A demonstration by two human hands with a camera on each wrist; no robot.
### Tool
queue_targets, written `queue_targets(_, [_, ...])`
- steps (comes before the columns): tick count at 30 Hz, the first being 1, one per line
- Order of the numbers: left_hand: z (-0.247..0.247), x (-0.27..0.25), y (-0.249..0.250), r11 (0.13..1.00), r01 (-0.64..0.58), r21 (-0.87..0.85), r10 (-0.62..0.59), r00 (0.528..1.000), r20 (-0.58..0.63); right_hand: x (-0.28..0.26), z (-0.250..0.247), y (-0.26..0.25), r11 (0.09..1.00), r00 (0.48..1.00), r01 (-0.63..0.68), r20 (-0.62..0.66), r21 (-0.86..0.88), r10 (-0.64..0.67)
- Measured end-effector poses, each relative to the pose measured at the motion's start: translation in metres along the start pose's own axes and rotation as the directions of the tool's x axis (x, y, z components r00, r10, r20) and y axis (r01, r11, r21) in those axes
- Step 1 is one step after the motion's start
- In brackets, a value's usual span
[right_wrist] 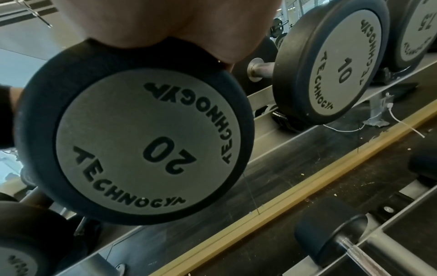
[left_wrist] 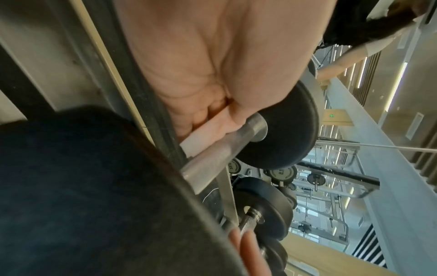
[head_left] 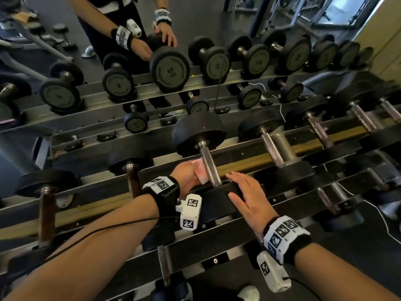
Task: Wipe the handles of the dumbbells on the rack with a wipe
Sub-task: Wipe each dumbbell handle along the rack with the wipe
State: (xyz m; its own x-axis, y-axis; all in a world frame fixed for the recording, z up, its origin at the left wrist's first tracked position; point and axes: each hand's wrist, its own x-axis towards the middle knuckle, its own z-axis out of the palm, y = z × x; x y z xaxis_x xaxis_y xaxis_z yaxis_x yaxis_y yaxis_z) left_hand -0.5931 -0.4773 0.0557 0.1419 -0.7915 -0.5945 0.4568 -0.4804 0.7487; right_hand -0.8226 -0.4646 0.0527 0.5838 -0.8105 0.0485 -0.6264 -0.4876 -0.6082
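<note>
A black 20 dumbbell lies across the rack rails, its chrome handle [head_left: 208,165] pointing away from me. My left hand [head_left: 192,171] pinches a white wipe [head_left: 201,175] and presses it to the handle's left side. In the left wrist view the wipe [left_wrist: 203,135] lies between my fingers and the handle [left_wrist: 227,149], close to the far head [left_wrist: 286,134]. My right hand [head_left: 244,189] rests flat, fingers straight, on the near head [head_left: 217,202]. The right wrist view shows that head's grey "20" face [right_wrist: 146,147] under my palm [right_wrist: 165,26].
More dumbbells lie on the rack [head_left: 249,161]: one with a chrome handle [head_left: 272,149] to the right, one with a brown handle [head_left: 132,181] to the left. A mirror [head_left: 219,61] behind repeats the row. A 10 dumbbell [right_wrist: 331,65] sits beside. A white cable [head_left: 382,216] trails right.
</note>
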Motion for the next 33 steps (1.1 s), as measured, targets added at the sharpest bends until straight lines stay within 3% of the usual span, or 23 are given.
queue_targets(3, [0.003,0.002,0.003,0.998,-0.033,-0.059,0.032,0.999,-0.015,-0.001,0.001,0.002,0.999,1.0,0.015,-0.019,0.036,-0.014])
queue_targets(6, [0.0,-0.004,-0.007,0.984,-0.115,0.135,0.113,0.993,0.02,-0.001,0.001,0.001,0.998,0.999,0.017,-0.032,0.063,-0.015])
queue_targets(8, [-0.003,-0.008,-0.019,0.969,-0.106,0.225,0.096,0.994,0.055,-0.001,0.001,-0.001,0.997,0.999,0.016,-0.03,0.07,-0.014])
queue_targets(17, [0.014,0.004,-0.001,0.993,-0.101,0.058,0.103,0.994,-0.038,-0.001,-0.002,-0.004,0.997,1.0,0.003,-0.02,0.078,-0.002])
queue_targets(21, [0.005,0.002,-0.015,0.983,-0.067,0.172,0.067,0.998,0.006,-0.001,-0.003,-0.005,0.996,1.0,-0.011,0.009,0.083,0.01])
queue_targets(24, [-0.004,0.001,-0.016,0.99,-0.037,0.132,0.031,0.998,0.051,0.0,-0.006,-0.005,0.996,0.998,-0.031,0.049,0.089,0.027])
queue_targets(28, [-0.001,0.004,0.006,0.995,-0.093,-0.044,0.094,0.995,0.023,0.001,-0.01,-0.007,0.995,0.996,-0.038,0.087,0.094,0.03])
queue_targets(33, [0.016,0.006,0.006,0.989,-0.146,-0.024,0.146,0.989,-0.008,0.0,-0.011,-0.01,0.993,0.997,-0.043,0.068,0.106,0.036])
